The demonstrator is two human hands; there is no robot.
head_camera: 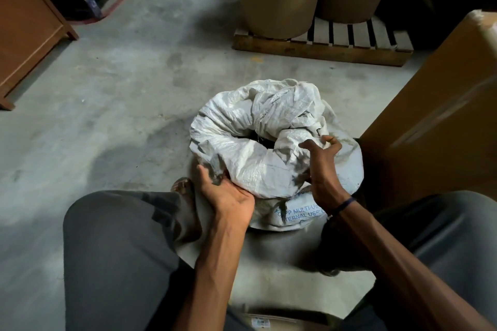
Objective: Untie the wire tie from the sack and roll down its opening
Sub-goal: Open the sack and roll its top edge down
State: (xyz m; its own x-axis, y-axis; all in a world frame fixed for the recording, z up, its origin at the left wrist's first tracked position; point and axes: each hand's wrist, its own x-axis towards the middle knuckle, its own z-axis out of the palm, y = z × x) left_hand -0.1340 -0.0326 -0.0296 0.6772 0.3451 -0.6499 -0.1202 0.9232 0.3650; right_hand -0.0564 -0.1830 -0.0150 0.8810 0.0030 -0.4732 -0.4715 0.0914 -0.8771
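Since no wire tie is visible and the sack (pixel 271 142) mouth gapes, untying appears complete; rolling is partly done. The left hand (pixel 231 193) cups the near cuff, palm up, fingers loosely curled. The right hand (pixel 321 166) pinches the unrolled fabric bunched beyond it. Woven white cloth sits crumpled between both hands.

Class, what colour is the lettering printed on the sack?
Blue, on the white woven sack, seen in the head view, low on its near side.
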